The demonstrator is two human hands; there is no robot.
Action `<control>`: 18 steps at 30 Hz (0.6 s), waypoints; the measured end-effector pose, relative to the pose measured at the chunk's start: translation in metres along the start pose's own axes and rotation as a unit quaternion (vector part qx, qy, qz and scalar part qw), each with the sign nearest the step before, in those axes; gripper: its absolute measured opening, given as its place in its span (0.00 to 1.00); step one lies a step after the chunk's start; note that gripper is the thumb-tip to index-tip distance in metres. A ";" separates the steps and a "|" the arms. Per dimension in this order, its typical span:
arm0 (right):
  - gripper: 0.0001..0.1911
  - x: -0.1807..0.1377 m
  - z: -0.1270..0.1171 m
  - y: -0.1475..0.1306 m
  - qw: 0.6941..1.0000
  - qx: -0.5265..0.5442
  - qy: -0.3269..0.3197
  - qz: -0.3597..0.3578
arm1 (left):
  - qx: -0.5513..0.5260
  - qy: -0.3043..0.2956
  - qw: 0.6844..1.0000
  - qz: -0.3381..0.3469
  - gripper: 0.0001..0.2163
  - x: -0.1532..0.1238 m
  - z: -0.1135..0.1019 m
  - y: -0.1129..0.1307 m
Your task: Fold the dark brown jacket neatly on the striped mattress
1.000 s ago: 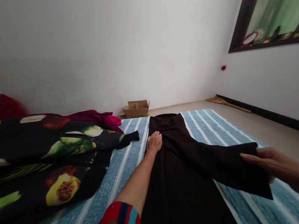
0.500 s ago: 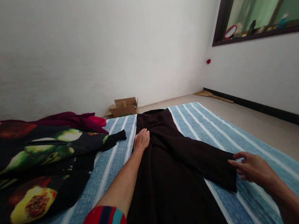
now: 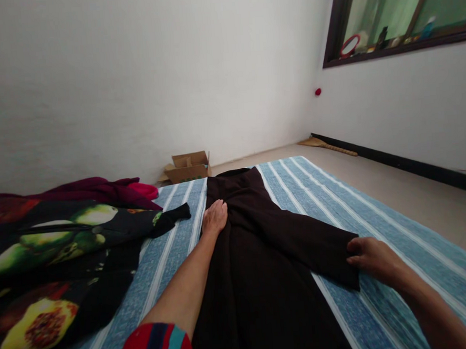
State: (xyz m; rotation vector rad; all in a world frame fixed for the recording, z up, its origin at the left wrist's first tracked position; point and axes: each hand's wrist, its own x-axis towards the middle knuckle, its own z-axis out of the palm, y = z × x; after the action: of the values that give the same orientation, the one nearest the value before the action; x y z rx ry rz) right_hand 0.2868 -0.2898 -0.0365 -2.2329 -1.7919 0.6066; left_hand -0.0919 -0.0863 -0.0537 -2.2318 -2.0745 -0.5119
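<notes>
A dark brown long-sleeved garment (image 3: 263,278) lies spread over the blue and white striped bedcover (image 3: 166,242), its collar end towards the wall. My left hand (image 3: 215,216) rests on its upper left part, fingers together and curled into the cloth, which creases around them; the fingertips are partly hidden. One sleeve (image 3: 320,243) stretches out to the right. At the end of that sleeve, my right hand (image 3: 374,258) pinches the corner of the cuff between thumb and fingers.
Left of the brown garment lies a black fruit-print garment (image 3: 79,236), with a maroon cloth (image 3: 95,191) behind it. An open cardboard box (image 3: 189,169) stands beyond the bed by the wall. A broom (image 3: 326,145) lies on the floor below the window (image 3: 397,17).
My right hand's fingers, looser at the cuff before, have closed on its corner. My left hand keeps its place on the garment. The whole view has shifted slightly.
</notes>
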 end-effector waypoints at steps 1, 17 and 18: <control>0.02 0.001 0.000 0.001 1.000 0.004 -0.017 -0.004 | 0.000 0.000 1.000 -0.001 0.19 0.000 0.000 0.000; 0.05 -0.011 -0.014 -0.012 0.999 -0.052 -0.009 -0.012 | -0.008 0.004 1.000 -0.001 0.19 -0.002 0.001 -0.001; 0.05 -0.014 -0.017 -0.013 0.998 -0.061 0.003 -0.012 | -0.009 0.004 1.000 -0.001 0.19 -0.002 0.001 -0.001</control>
State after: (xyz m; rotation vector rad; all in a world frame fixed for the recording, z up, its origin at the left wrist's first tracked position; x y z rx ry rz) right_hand 0.2806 -0.2988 -0.0132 -2.2833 -1.8980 0.4968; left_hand -0.0925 -0.0875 -0.0556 -2.2338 -2.0772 -0.5412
